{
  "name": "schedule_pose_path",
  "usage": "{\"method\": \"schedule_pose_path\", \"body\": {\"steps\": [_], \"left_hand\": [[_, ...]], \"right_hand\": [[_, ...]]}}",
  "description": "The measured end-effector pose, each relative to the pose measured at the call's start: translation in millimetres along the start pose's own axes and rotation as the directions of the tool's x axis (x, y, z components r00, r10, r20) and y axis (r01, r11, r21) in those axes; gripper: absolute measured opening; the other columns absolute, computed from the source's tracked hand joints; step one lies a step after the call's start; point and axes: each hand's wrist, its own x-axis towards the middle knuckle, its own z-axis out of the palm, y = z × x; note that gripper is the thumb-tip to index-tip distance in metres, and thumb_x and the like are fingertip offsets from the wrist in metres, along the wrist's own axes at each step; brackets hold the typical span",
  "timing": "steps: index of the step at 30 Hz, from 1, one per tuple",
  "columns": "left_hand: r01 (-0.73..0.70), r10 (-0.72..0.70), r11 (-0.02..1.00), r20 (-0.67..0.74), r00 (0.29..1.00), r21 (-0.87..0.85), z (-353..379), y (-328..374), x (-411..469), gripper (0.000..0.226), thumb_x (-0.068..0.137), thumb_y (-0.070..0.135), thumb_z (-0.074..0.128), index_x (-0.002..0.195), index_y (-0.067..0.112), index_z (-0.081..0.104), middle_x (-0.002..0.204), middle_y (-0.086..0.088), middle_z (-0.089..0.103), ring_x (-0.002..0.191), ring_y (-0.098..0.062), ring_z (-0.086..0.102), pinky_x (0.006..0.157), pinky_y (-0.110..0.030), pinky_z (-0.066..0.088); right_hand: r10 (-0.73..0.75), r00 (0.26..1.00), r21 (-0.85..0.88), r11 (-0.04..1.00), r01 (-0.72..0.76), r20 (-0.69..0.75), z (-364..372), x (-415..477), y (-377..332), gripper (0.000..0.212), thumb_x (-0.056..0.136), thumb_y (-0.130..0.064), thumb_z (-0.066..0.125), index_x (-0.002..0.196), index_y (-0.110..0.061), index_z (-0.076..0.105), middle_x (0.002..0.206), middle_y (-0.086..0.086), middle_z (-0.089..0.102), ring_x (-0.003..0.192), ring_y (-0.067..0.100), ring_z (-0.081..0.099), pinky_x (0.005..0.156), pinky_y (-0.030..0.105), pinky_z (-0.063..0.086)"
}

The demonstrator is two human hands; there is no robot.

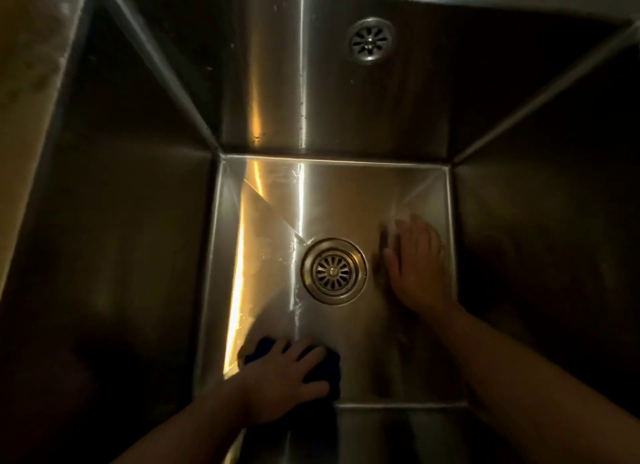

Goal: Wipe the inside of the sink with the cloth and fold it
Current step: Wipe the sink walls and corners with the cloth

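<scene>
I look straight down into a deep stainless-steel sink (145,255). A dark blue cloth (329,366) lies bunched on the sink floor near the front edge. My left hand (280,384) presses flat on top of it with fingers spread. My right hand (419,266) rests palm down on the floor to the right of the round drain (333,271). A small pale thing shows at its fingertips, too blurred to tell what it is.
The overflow grille (370,40) is set high in the back wall. A pale counter surface (24,82) borders the sink at the upper left. Steep metal walls close in on all sides of the floor.
</scene>
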Motion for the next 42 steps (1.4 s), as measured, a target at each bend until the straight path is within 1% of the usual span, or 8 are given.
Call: {"method": "schedule_pose_path", "body": {"steps": [7,11,20,25,28,33,37,42], "left_hand": [[-0.088,0.092,0.996,-0.178,0.980,0.028,-38.9,52.2,139.7,0.049,0.093,0.037,0.031,0.141,0.030,0.032,0.151,-0.025,0.022,0.131,-0.049,0.029,0.101,-0.064,0.029],[-0.123,0.124,0.992,-0.203,0.971,0.020,-59.5,64.5,176.4,0.045,0.082,0.064,0.053,0.123,0.044,0.059,0.131,-0.004,0.060,0.111,-0.033,0.060,0.081,-0.040,0.054],[-0.049,0.055,0.998,-0.368,0.928,0.026,-60.9,52.6,165.3,0.042,0.081,0.047,0.033,0.108,0.053,0.064,0.116,0.013,0.067,0.107,-0.017,0.065,0.081,-0.033,0.056],[-0.178,0.113,0.978,-0.433,0.894,-0.113,-45.7,22.0,156.1,0.045,0.090,0.046,0.053,0.128,0.021,0.058,0.135,-0.016,0.055,0.122,-0.037,0.050,0.102,-0.042,0.041],[-0.013,-0.086,0.987,-0.590,0.803,-0.162,-43.3,-16.1,121.1,0.050,0.092,0.043,0.050,0.134,0.015,0.053,0.143,-0.022,0.044,0.131,-0.040,0.040,0.109,-0.048,0.031],[0.535,-0.664,0.738,-0.584,0.468,-0.411,-30.0,-87.7,46.7,0.058,0.092,0.039,0.038,0.143,0.011,0.041,0.150,-0.026,0.032,0.139,-0.046,0.025,0.110,-0.056,0.025],[0.590,-0.819,0.573,-0.398,0.413,-0.569,10.3,-101.9,21.9,0.069,0.086,0.054,0.025,0.149,0.025,0.031,0.161,-0.008,0.009,0.148,-0.032,-0.003,0.116,-0.053,0.005],[0.651,-0.810,0.580,-0.435,0.394,-0.490,25.1,-106.6,24.1,0.068,0.085,0.053,0.030,0.148,0.027,0.032,0.161,-0.008,0.013,0.148,-0.030,0.001,0.116,-0.052,0.007]], "right_hand": [[0.020,0.996,0.045,0.999,-0.016,-0.081,-13.9,-8.8,20.4,0.040,0.095,-0.021,0.051,0.129,0.000,0.050,0.133,0.023,0.048,0.124,0.037,0.041,0.105,0.050,0.037],[0.049,0.990,0.072,0.997,-0.039,-0.133,-16.6,-10.6,25.0,0.037,0.094,-0.021,0.049,0.125,-0.001,0.050,0.129,0.022,0.049,0.119,0.035,0.043,0.102,0.046,0.039],[0.196,0.962,0.170,0.972,-0.165,-0.189,-19.0,-18.3,9.1,0.048,0.097,-0.033,0.036,0.134,-0.005,0.046,0.139,0.020,0.042,0.127,0.034,0.040,0.104,0.049,0.040],[0.165,0.974,0.081,0.985,-0.154,-0.155,-18.4,-34.8,7.4,0.057,0.094,-0.039,0.029,0.135,-0.007,0.051,0.143,0.023,0.043,0.129,0.040,0.039,0.106,0.051,0.035],[0.247,0.958,0.021,0.969,-0.247,-0.146,-21.4,-44.8,-10.3,0.055,0.093,-0.041,0.037,0.137,-0.011,0.048,0.144,0.021,0.041,0.129,0.039,0.039,0.103,0.051,0.036],[0.186,0.899,-0.280,0.957,-0.075,0.396,-21.2,-99.9,-26.8,0.079,0.090,-0.064,0.035,0.150,-0.037,-0.008,0.160,0.013,-0.015,0.146,0.038,-0.010,0.111,0.064,0.007],[0.218,0.647,-0.320,0.946,0.044,0.731,-15.2,-125.2,-11.6,0.090,0.087,-0.066,0.045,0.145,-0.045,-0.020,0.154,0.010,-0.035,0.142,0.036,-0.028,0.105,0.074,0.005],[0.134,0.686,-0.404,0.880,0.250,0.715,-6.3,-110.7,8.6,0.078,0.093,-0.063,0.035,0.143,-0.047,-0.023,0.160,0.017,-0.011,0.145,0.042,-0.003,0.103,0.070,0.021]]}}
